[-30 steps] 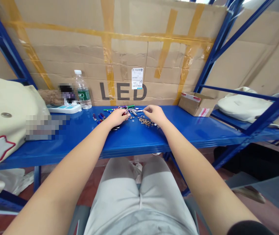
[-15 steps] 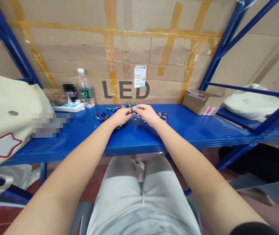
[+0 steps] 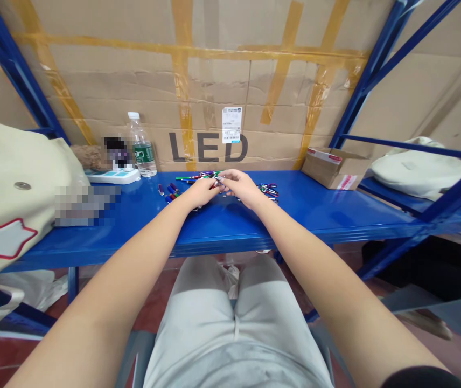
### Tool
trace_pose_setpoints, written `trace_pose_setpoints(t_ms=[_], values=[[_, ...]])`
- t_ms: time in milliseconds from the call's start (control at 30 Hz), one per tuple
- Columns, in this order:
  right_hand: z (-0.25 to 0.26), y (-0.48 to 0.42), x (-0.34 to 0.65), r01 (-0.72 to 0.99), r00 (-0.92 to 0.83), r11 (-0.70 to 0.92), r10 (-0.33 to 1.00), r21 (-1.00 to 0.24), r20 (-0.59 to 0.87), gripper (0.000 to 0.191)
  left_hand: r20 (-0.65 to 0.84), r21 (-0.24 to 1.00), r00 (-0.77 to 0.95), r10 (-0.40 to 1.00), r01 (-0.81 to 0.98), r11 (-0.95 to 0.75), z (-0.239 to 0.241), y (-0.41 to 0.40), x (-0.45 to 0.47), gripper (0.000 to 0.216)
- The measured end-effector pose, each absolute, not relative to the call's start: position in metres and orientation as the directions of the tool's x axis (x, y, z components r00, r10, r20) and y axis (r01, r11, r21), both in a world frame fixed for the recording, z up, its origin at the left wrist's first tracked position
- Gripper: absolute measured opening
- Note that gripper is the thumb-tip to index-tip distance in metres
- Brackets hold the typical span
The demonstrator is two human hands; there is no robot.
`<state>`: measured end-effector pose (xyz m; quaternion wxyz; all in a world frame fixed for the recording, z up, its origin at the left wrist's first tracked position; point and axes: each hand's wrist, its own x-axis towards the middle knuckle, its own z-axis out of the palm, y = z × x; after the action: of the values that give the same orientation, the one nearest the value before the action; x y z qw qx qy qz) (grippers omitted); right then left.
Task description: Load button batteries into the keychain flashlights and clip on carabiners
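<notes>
My left hand (image 3: 203, 193) and my right hand (image 3: 242, 187) meet over the blue table, fingertips close together. Both are closed in a pinch around a small silvery and dark red piece (image 3: 216, 184), mostly covered by the fingers, so its kind cannot be told. Behind the hands lie long slim pens (image 3: 188, 177), green and red among them. Shorter blue, green and red pens (image 3: 173, 189) are scattered beside my left hand. Right of my right hand is a cluster of pens or pen parts (image 3: 270, 189) with shiny metal bits.
A water bottle (image 3: 143, 151) and a white power strip (image 3: 113, 176) stand at the back left, near a cream bag (image 3: 16, 161). An open cardboard box (image 3: 335, 168) sits at the back right. Blue posts (image 3: 360, 91) and a large taped cardboard sheet (image 3: 141, 86) bound the table (image 3: 311, 210).
The fingers of my right hand have shifted slightly around the small piece, and the long green pen's end behind is more covered. My left hand has hardly moved.
</notes>
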<state>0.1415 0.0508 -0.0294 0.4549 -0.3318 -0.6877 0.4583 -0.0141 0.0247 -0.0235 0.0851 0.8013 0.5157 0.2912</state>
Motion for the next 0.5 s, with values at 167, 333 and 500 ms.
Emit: trace_pose_setpoints(t_ms=[167, 333, 500], values=[[-0.0329, 0.0546, 0.1408, 0.125, -0.389, 0.503, 0.818, -0.855, 0.424, 0.010, 0.377, 0.408, 0.318, 0.870, 0.786, -0.464, -0.0252, 0.0265, -0.0158, 0.022], [-0.0338, 0.0547, 0.1421, 0.182, -0.408, 0.608, 0.761, -0.772, 0.504, 0.009, 0.354, 0.421, 0.323, 0.878, 0.783, -0.458, -0.0260, 0.0270, -0.0166, 0.021], [-0.0311, 0.0502, 0.1476, 0.359, -0.445, 0.771, 0.637, -0.526, 0.629, 0.018, 0.362, 0.429, 0.320, 0.876, 0.777, -0.461, -0.0240, 0.0247, -0.0169, 0.019]])
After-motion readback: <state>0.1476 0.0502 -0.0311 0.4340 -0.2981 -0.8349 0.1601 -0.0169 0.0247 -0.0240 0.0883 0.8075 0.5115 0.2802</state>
